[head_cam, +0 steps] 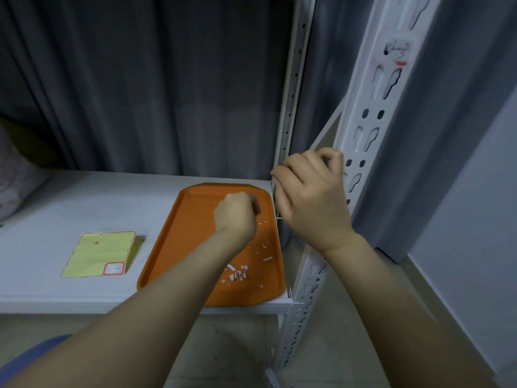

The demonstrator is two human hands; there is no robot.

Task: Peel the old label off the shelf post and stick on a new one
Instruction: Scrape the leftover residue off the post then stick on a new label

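Note:
The white slotted shelf post [372,113] rises at the right. High on it sit torn remains of the old label [397,50] with a red scrap below. My right hand [310,197] hovers beside the post's lower part, fingers curled and thumb meeting forefinger; I see nothing between them. My left hand [236,212] hangs over the orange tray [179,247] with its fingers curled under, so its palm side is hidden. White and red label scraps [237,273] lie in the tray. A yellow-green label sheet [98,253] carrying one red-bordered label [113,268] lies on the shelf to the tray's left.
The white shelf board [84,197] carries the tray and sheet. A second perforated post [292,88] stands at the back, with grey curtains behind. A pale wall is at the far right, and a blue seat edge [30,357] shows at the bottom left.

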